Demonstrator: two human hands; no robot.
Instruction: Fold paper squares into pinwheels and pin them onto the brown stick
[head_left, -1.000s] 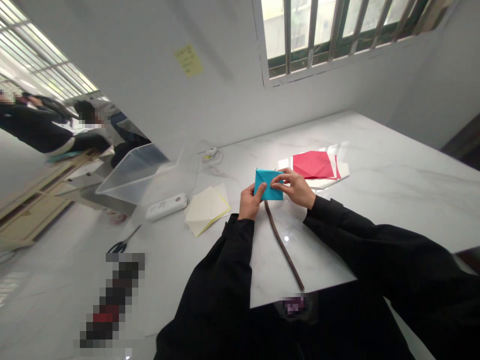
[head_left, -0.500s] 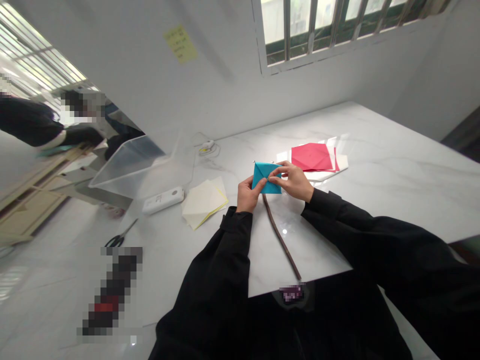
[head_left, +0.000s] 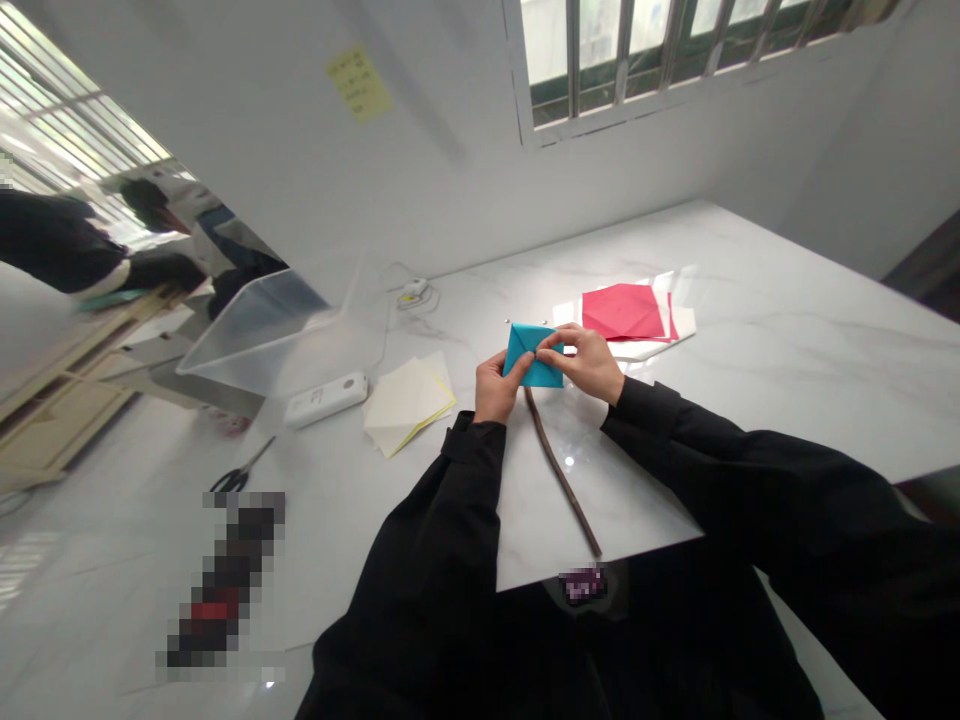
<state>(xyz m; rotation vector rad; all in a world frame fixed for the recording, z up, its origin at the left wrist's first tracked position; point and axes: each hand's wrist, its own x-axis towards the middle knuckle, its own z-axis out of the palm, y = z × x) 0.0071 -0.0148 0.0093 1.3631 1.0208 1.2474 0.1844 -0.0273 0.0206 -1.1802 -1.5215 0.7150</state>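
Observation:
A square of folded blue paper (head_left: 546, 375) is held between both hands, just above or on the table; I cannot tell which. My left hand (head_left: 495, 392) grips its left side, with the thumb pressed on top near the middle. Reaching in from the right, my right hand (head_left: 590, 364) pinches at the paper's middle, its fingertips close to the left thumb. Creases run from the corners toward that spot. Below the paper a thin brown stick (head_left: 559, 466) lies toward the table's front edge, its far end reaching the paper. Two tiny shiny beads sit just behind the paper.
Red paper sheets (head_left: 622, 310) lie at the right rear, cream and yellow sheets (head_left: 409, 405) at the left. Farther left are a white oblong device (head_left: 328, 400), scissors (head_left: 244, 472) and a clear plastic bin (head_left: 255, 335). A cable (head_left: 415, 290) rests by the wall. People work in the background.

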